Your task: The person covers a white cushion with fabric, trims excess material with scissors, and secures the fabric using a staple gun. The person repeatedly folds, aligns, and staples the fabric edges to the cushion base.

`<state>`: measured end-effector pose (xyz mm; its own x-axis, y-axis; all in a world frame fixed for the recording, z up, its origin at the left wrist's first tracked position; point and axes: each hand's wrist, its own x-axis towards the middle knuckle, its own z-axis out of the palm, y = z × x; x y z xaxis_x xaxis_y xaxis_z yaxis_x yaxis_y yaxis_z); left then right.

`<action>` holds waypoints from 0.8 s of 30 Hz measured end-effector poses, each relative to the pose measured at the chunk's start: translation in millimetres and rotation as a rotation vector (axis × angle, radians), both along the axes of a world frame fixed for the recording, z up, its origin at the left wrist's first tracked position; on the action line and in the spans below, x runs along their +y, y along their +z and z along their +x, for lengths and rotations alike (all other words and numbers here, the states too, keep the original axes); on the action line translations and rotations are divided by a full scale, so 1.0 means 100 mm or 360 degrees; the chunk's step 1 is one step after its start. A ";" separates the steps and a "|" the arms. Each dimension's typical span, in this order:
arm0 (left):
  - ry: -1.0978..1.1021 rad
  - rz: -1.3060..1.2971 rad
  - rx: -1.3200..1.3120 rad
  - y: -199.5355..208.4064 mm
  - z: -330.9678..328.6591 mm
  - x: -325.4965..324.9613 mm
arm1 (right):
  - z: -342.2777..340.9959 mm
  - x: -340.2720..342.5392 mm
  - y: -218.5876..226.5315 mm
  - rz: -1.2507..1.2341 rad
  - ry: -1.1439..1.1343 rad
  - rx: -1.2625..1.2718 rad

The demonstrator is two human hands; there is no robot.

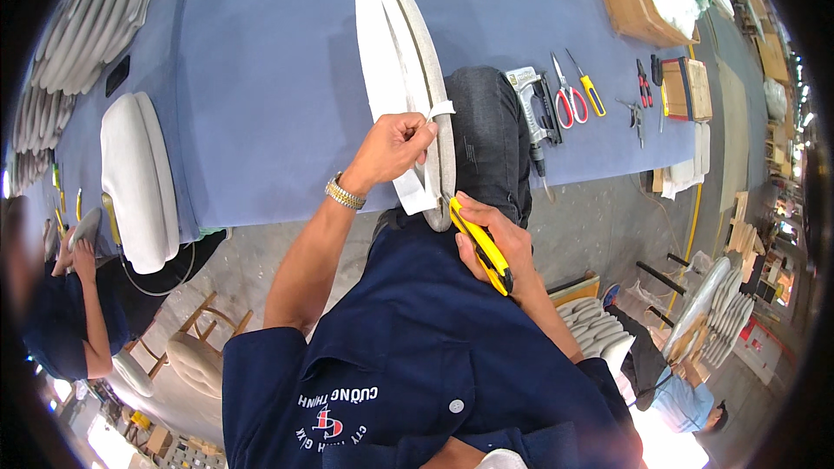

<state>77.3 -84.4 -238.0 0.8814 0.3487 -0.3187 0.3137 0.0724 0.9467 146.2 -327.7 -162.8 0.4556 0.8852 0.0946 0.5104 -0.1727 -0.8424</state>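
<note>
A grey upholstered seat pad (pixel 426 52) stands on edge across my lap and the blue table, with white lining cloth (pixel 375 52) loose along its left side. My left hand (pixel 400 146) is closed in a pinch on a white cloth strip (pixel 442 108) that bends over the pad's rim. Around a yellow utility knife (pixel 478 239) the fingers of my right hand (pixel 504 247) are wrapped. The knife's nose is close against the pad's near end. Whether its blade is out and cutting is hidden.
Right of my knee on the blue table (pixel 287 61) lie a staple gun (pixel 532 104), red-handled scissors (pixel 570 100), a yellow screwdriver (pixel 592 95) and red pliers (pixel 644 85). A cardboard box (pixel 638 4) stands behind them. Grey pads (pixel 139 178) and a co-worker (pixel 69 313) are at left.
</note>
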 end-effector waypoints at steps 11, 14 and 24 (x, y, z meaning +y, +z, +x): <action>0.0311 0.0516 -0.0469 0.17 -0.11 -0.29 | 0.03 -0.06 -0.02 0.0039 -0.0030 0.0049; 0.0153 0.0272 -0.0285 0.37 -0.21 -0.36 | 0.02 -0.05 0.02 0.0015 -0.0074 0.0090; 0.0204 -0.0335 -0.0097 0.14 -0.02 -0.30 | 0.05 0.01 -0.01 0.0035 -0.0075 0.0044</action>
